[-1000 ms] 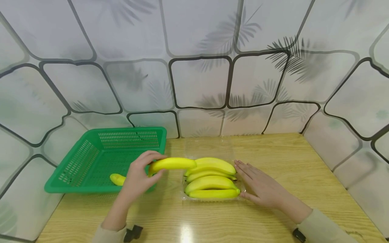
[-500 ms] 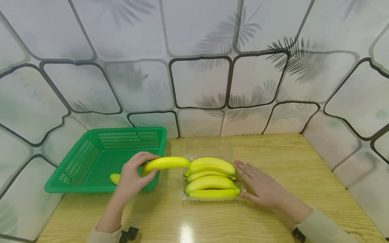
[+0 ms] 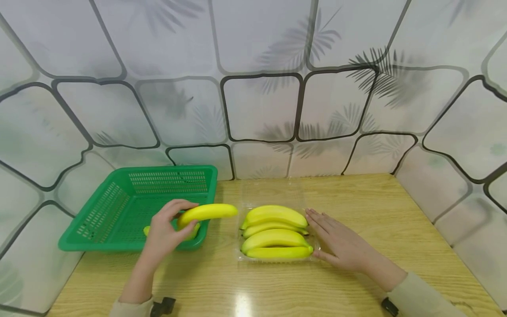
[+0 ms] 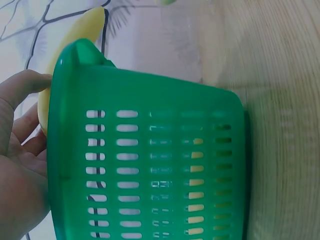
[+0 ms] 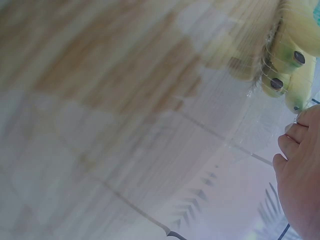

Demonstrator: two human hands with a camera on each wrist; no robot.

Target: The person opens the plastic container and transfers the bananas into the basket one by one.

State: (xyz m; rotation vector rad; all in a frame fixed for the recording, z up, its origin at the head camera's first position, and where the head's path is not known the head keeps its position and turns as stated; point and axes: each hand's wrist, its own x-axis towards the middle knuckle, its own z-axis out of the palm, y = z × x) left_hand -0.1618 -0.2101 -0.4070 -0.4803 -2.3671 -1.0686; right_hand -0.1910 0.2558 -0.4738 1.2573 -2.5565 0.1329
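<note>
I see the left hand (image 3: 163, 230) pinching a banana (image 3: 209, 211), the right hand (image 3: 342, 244) straight-fingered, wooden table (image 3: 356, 198) beneath, patterned wall (image 3: 261, 110) beyond.

Yellow pieces (image 3: 193, 234) in the green basket (image 3: 168, 181) disappear behind the left fingers (image 3: 180, 204); one banana or two, I can't tell. Past the right fingers (image 3: 318, 220), the clear lid (image 3: 272, 193) is too faint to trace.

On the wood-grained table (image 3: 277, 286), a green basket (image 3: 115, 247) and clear plastic box (image 3: 273, 193).
</note>
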